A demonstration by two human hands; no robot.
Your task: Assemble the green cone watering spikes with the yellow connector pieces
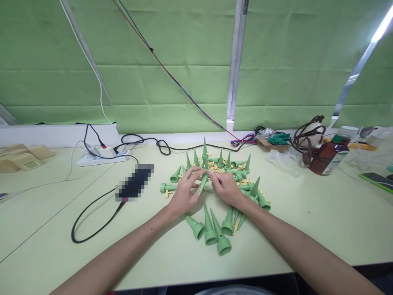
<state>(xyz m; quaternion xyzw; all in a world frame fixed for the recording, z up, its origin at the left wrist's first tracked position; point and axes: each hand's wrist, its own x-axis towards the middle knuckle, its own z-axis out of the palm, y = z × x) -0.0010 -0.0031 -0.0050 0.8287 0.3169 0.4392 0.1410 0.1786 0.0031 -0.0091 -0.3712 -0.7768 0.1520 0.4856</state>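
Observation:
My left hand point(184, 194) and my right hand point(225, 187) meet over a pile of green plastic cone spikes point(227, 164) and small yellow pieces point(215, 166) on the pale green table point(307, 221). Between them they hold one green cone point(203, 183), tilted, its tip toward me. The left fingers curl round its side; the right fingertips pinch at its upper end. Several more green cones point(211, 233) lie side by side just below my hands.
A blurred-out phone point(135, 184) with a black cable point(92, 221) lies to the left, a white power strip point(102, 155) behind it. A brown bottle point(330, 155), a plastic bag point(282, 159) and clutter sit at the right. A second phone point(377, 179) lies at the far right.

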